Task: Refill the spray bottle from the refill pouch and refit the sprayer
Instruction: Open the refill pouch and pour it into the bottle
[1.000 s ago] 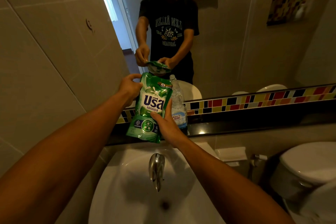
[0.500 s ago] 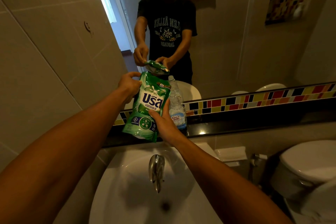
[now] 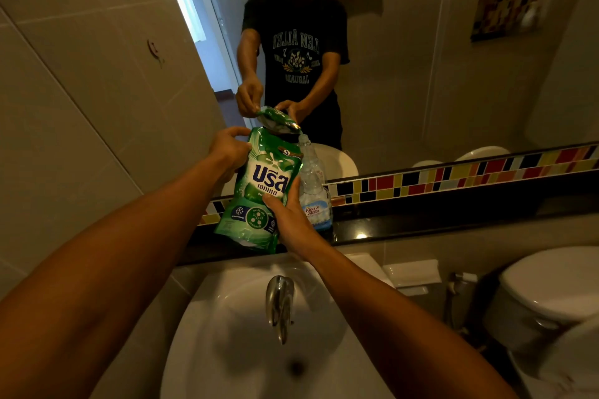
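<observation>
Together, your left hand pinched the green refill pouch at its top corner, right hand fingers wrapped its lower edge, spray bottle just beyond them.

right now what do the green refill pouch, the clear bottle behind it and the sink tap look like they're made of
Green refill pouch: seemingly flexible plastic film, glossy; it creases and glints where the left hand and right hand grip it.
Clear bottle: likely transparent plastic; the wall shows through it.
Sink tap: probably polished chromed metal, with mirror-like highlights.
</observation>
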`<move>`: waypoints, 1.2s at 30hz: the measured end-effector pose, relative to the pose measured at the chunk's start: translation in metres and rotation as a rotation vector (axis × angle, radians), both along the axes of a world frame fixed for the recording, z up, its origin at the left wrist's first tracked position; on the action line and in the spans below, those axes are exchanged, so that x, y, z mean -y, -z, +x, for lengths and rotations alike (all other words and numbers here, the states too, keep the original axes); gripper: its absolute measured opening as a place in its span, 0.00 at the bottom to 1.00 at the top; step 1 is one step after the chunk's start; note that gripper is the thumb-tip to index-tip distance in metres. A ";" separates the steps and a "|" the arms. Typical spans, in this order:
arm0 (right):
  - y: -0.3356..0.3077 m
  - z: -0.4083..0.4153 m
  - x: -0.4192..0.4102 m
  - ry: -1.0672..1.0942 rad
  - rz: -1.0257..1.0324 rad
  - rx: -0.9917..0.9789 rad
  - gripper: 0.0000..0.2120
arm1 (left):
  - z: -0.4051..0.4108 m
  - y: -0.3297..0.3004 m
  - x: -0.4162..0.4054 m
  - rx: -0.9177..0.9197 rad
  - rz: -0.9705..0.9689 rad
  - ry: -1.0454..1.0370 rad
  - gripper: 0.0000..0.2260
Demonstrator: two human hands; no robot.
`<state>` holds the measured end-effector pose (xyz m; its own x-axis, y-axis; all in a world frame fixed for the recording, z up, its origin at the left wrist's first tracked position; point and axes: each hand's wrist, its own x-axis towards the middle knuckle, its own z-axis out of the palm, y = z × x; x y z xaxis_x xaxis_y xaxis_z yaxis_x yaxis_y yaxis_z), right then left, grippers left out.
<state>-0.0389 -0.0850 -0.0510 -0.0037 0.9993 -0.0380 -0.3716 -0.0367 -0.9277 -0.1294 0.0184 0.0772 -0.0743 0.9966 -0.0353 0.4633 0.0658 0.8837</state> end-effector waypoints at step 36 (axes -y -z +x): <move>-0.003 -0.008 -0.004 0.011 -0.003 -0.046 0.45 | 0.001 -0.011 0.002 -0.028 0.009 0.016 0.17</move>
